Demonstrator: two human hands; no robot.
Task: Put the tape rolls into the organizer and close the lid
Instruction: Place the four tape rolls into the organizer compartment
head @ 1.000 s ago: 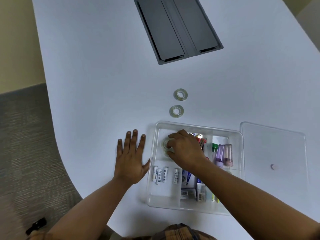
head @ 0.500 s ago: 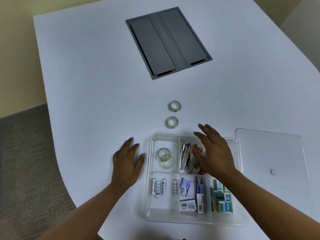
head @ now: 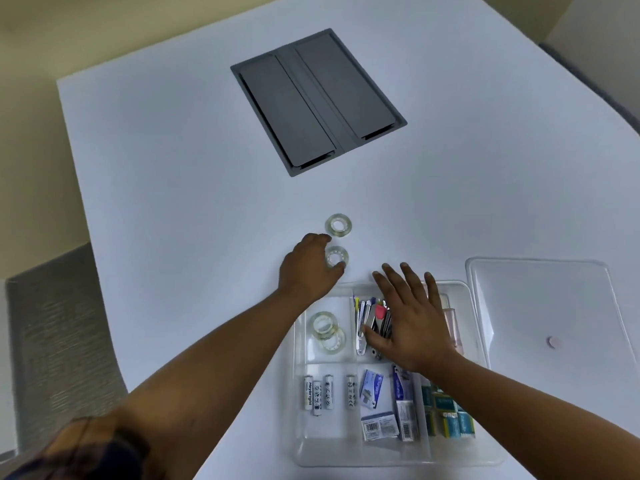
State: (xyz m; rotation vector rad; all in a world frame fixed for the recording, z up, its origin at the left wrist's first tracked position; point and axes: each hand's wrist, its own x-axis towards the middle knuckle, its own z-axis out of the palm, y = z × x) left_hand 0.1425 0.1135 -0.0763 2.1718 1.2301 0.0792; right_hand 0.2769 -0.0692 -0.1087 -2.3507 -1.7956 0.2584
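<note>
A clear plastic organizer [head: 464, 292] lies open on the white table. Two clear tape rolls [head: 325, 330] lie stacked in its far left compartment. Two more tape rolls rest on the table beyond it: the near one [head: 336, 257] and the far one [head: 338, 224]. My left hand [head: 308, 268] is at the near roll, thumb and fingers curled around its left side, the roll still on the table. My right hand [head: 408, 320] hovers flat and open over the organizer's middle compartment. The clear lid [head: 550, 306] lies to the right of the organizer.
A grey cable hatch [head: 317, 98] is set into the table farther back. The organizer also holds batteries [head: 318, 393], small boxes [head: 384, 407], pens and clips. The table's curved left edge [head: 114, 344] drops to grey carpet.
My left hand has moved from beside the organizer forward to the near tape roll. My right hand has left the tape compartment and shifted right, fingers spread. The view has tilted up.
</note>
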